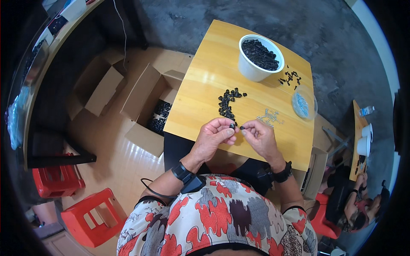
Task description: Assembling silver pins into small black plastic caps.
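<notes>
careful now, your left hand (213, 137) and right hand (259, 135) each pinch shut a small black plastic piece (232, 126) above the yellow wooden table (205, 85) edge, so any slip likely drops one into your lap.

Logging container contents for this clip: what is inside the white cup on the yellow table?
The white cup holds a heap of small black parts, nearly to the rim. Only the top layer shows; anything beneath is covered.
</notes>
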Motion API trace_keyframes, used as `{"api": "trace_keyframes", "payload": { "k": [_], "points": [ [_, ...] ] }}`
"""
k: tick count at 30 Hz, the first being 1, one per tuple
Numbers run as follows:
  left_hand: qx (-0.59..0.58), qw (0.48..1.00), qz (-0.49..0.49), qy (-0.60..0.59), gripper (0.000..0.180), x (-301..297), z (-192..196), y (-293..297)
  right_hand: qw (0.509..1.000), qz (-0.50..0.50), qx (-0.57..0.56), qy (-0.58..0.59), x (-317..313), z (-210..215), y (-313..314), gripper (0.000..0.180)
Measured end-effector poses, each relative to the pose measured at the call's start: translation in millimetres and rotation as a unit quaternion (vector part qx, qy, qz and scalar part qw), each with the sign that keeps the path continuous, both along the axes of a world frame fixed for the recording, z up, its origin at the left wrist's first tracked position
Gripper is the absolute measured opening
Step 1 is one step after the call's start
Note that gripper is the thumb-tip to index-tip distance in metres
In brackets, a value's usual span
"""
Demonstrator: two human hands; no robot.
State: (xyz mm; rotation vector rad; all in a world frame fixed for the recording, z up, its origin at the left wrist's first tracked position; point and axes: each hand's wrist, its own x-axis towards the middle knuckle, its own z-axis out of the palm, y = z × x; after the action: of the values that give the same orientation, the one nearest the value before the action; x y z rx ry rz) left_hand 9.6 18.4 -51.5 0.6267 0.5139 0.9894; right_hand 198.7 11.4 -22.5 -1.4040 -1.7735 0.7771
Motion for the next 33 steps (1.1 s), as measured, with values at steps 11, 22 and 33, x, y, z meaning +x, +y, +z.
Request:
{"api": "trace_keyframes", "payload": {
  "k": [11, 22, 33],
  "points": [
    [0.009, 1.000, -0.006, -0.030, 0.018, 22.5, 6.6, -4.7, 0.981, -0.025, -0.061, 0.182, -8.9, 0.0, -26.4, 0.010],
    [0.070, 0.996, -0.009, 0.058, 0.016, 28.7, 20.1, 1.1, 0.982, -0.065, 0.122, 0.132, 12.0, 10.0, -12.8, 0.017],
    [0.069, 0.995, 0.005, 0.074, 0.017, 26.1, 17.9, 0.1, 0.987, -0.019, 0.158, -0.001, -2.6, 32.6, -18.7, 0.025]
  ]
}}
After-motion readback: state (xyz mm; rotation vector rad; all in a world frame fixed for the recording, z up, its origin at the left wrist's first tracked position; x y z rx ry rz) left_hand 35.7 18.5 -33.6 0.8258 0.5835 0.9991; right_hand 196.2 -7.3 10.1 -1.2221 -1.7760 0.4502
